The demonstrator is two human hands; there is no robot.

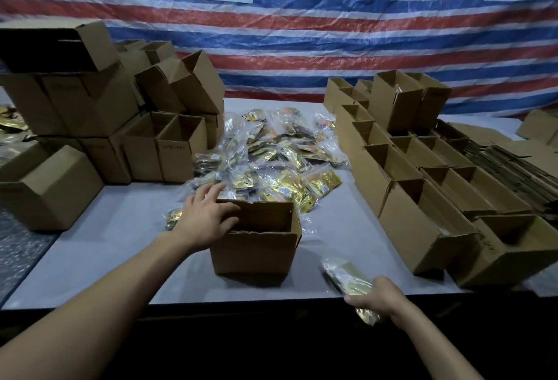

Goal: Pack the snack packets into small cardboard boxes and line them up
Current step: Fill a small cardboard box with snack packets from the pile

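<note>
Striped tarp (302, 32) behind a grey table (90, 247), with stacked boxes (90, 108) on the left, rows of open-topped boxes (422, 228) on the right and a pile of snack packets (271, 150) in the middle. The person's left hand (205, 216) lies loosely spread over the left rim of an open box (256, 250) just in front of the pile. The right hand (380, 295) is curled around a gold packet bundle (347, 277) at the table's front edge, right of that box.

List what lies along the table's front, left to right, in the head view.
Left corner: lone cardboard box → left hand → open box, whose rim that hand touches → right hand gripping snack packets → nearest box of the right-side rows.
</note>
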